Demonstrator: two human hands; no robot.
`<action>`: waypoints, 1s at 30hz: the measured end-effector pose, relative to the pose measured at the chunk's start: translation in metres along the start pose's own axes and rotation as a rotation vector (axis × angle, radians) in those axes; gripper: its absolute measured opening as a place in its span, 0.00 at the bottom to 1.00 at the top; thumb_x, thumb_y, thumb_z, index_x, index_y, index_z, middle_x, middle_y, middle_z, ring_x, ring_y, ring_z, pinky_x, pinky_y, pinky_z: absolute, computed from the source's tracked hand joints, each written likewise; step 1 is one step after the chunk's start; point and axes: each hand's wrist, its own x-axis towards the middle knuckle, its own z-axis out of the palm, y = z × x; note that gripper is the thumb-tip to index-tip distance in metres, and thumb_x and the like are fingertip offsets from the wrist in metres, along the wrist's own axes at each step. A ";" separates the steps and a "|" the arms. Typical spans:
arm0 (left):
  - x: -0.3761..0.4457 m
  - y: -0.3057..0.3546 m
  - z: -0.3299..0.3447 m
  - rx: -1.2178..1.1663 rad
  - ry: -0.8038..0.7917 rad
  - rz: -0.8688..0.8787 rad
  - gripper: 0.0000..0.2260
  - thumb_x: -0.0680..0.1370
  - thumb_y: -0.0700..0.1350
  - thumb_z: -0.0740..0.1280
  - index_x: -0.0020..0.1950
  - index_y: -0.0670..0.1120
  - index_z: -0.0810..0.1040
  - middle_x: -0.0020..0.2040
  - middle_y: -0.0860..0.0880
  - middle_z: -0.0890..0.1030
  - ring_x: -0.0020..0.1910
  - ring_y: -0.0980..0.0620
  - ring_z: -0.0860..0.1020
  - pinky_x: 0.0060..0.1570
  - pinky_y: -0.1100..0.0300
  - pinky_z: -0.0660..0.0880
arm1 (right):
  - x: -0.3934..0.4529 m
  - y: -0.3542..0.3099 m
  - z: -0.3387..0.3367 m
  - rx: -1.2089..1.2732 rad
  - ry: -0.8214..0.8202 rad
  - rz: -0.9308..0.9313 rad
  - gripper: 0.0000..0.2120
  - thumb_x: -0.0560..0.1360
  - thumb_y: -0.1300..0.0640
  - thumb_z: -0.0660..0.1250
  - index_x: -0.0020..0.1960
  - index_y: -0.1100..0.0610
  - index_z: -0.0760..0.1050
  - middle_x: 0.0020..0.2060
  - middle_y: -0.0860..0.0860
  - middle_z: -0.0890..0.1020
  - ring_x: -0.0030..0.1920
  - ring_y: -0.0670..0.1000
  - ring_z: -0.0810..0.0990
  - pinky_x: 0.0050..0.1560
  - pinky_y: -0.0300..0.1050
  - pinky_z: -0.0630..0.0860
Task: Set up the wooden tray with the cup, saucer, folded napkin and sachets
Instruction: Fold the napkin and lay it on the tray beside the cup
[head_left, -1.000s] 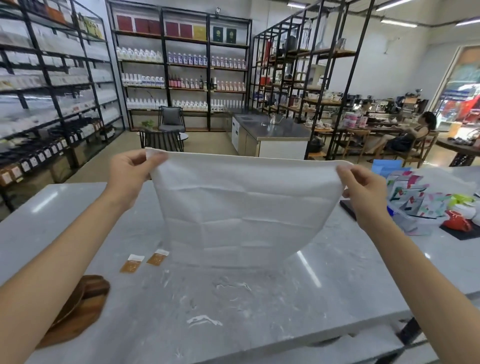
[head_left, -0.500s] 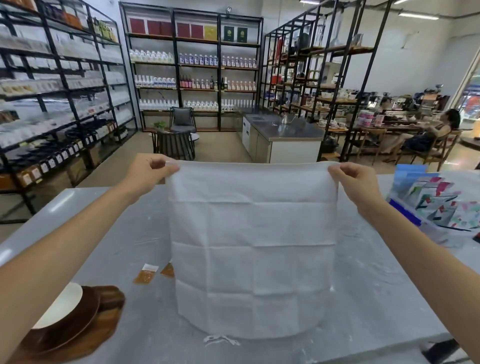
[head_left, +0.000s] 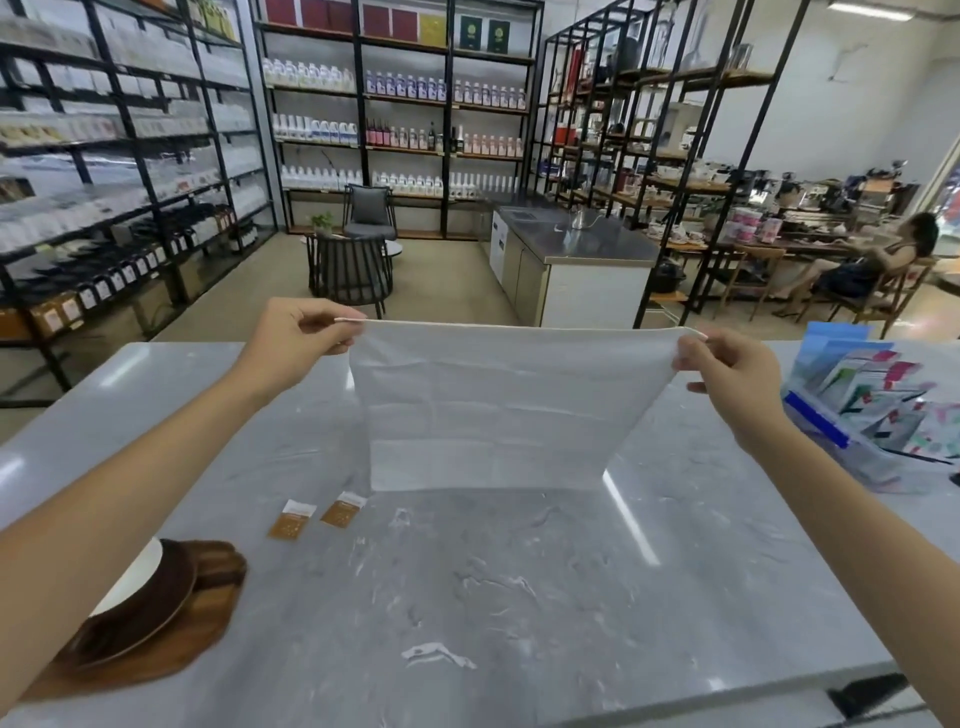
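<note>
A white napkin (head_left: 498, 410) hangs spread out above the grey marble counter, its lower edge touching the surface. My left hand (head_left: 298, 338) pinches its top left corner and my right hand (head_left: 727, 369) pinches its top right corner. Two small brown sachets (head_left: 317, 517) lie flat on the counter left of the napkin. At the near left sits the wooden tray (head_left: 171, 639) with a dark brown saucer (head_left: 150, 608) on it. A white cup (head_left: 130, 577) stands there, mostly hidden behind my left forearm.
A blue-edged box of colourful packets (head_left: 862, 405) stands on the counter at the right. The counter's front edge (head_left: 675, 696) runs below. Behind the counter are black shelving racks, a steel-topped island and a seated person at far right.
The napkin's bottom edge has dropped onto the counter, farther from me, so the cloth now looks shorter. Both hands have spread slightly wider, still holding the top corners.
</note>
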 end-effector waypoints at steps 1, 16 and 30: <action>-0.015 0.001 -0.001 0.018 0.000 -0.002 0.11 0.77 0.39 0.74 0.46 0.56 0.88 0.41 0.54 0.88 0.40 0.58 0.84 0.46 0.66 0.82 | -0.011 0.003 -0.005 0.008 -0.010 -0.005 0.07 0.78 0.44 0.69 0.52 0.44 0.82 0.43 0.47 0.87 0.46 0.43 0.87 0.42 0.42 0.84; -0.255 -0.035 0.006 0.076 -0.138 -0.303 0.08 0.70 0.44 0.77 0.44 0.57 0.88 0.42 0.58 0.88 0.42 0.63 0.84 0.43 0.77 0.75 | -0.233 0.086 -0.052 0.066 -0.201 0.195 0.04 0.77 0.51 0.71 0.48 0.47 0.85 0.43 0.51 0.88 0.46 0.48 0.87 0.39 0.41 0.85; -0.212 -0.103 0.043 -0.096 -0.047 -0.475 0.06 0.75 0.39 0.74 0.48 0.49 0.87 0.47 0.51 0.88 0.47 0.56 0.86 0.48 0.65 0.83 | -0.206 0.135 -0.009 0.041 -0.170 0.360 0.03 0.77 0.49 0.73 0.47 0.43 0.86 0.44 0.45 0.88 0.45 0.44 0.86 0.38 0.39 0.82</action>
